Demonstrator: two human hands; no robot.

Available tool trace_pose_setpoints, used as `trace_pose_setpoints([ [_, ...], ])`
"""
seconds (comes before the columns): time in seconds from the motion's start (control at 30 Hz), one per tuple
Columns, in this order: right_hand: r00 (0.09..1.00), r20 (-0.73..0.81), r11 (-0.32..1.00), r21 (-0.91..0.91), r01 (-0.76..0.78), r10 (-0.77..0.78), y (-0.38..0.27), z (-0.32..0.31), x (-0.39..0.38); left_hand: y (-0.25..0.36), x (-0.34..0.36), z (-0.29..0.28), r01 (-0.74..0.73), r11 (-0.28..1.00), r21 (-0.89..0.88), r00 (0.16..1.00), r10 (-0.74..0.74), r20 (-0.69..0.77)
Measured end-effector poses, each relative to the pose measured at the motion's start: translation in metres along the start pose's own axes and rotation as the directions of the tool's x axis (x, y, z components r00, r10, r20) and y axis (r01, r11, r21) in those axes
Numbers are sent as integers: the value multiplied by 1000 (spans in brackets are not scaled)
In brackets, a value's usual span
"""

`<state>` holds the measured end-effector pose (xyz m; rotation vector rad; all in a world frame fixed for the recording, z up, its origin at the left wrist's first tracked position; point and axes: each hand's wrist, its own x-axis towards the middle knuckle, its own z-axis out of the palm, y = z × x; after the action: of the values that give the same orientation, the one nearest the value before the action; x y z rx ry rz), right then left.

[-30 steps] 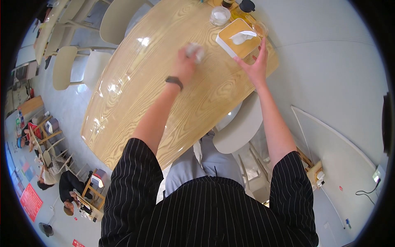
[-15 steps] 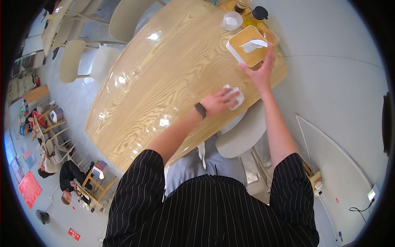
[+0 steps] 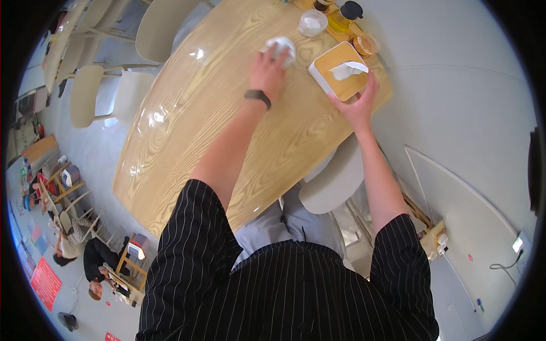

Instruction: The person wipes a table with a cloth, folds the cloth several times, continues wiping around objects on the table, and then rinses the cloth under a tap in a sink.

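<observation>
My left hand (image 3: 266, 78), slightly blurred and with a dark band at the wrist, presses a crumpled white tissue (image 3: 284, 46) onto the wood-grain table (image 3: 190, 125). The fingers lie over the tissue and partly hide it. At the table's right end, my right hand (image 3: 358, 109) grips the near right corner of a tissue box (image 3: 334, 63), thumb on one side and fingers on the other. The box is white with a light wooden lid, and a tissue pokes up through its slot.
Beyond the tissue box stand a lidded clear jar of white contents (image 3: 312, 24), a yellow oil bottle with a black cap (image 3: 343, 16) and a jar of reddish contents (image 3: 364, 44). A beige chair (image 3: 335, 179) tucks under the near edge. Other people sit far left.
My left hand has swept the tissue away from the near edge, farther across the table and to the left. My right hand stays on the tissue box.
</observation>
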<state>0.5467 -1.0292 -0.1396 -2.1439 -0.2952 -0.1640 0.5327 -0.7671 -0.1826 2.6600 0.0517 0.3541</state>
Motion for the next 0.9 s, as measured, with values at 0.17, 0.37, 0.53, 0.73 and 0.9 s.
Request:
trace_pose_setpoints([
  [0.17,992,-56,991,-76,-114,109,-5,-26,-21,21,-31,26,-344,932,-117,930,355,91],
  [0.37,973,-102,971,-104,-216,206,-25,-57,-39,-30,21,2,-61,995,-75,998,58,-31],
  [0.53,974,-116,973,-104,-206,194,-19,-64,-40,29,-7,19,-86,993,-79,989,95,113],
  [0.73,973,-75,972,-68,-225,220,-4,-68,-38,59,12,42,-264,949,-170,951,286,119],
  [0.9,981,-54,982,-30,-187,185,22,-86,-32,67,51,61,-269,963,-17,962,270,39],
])
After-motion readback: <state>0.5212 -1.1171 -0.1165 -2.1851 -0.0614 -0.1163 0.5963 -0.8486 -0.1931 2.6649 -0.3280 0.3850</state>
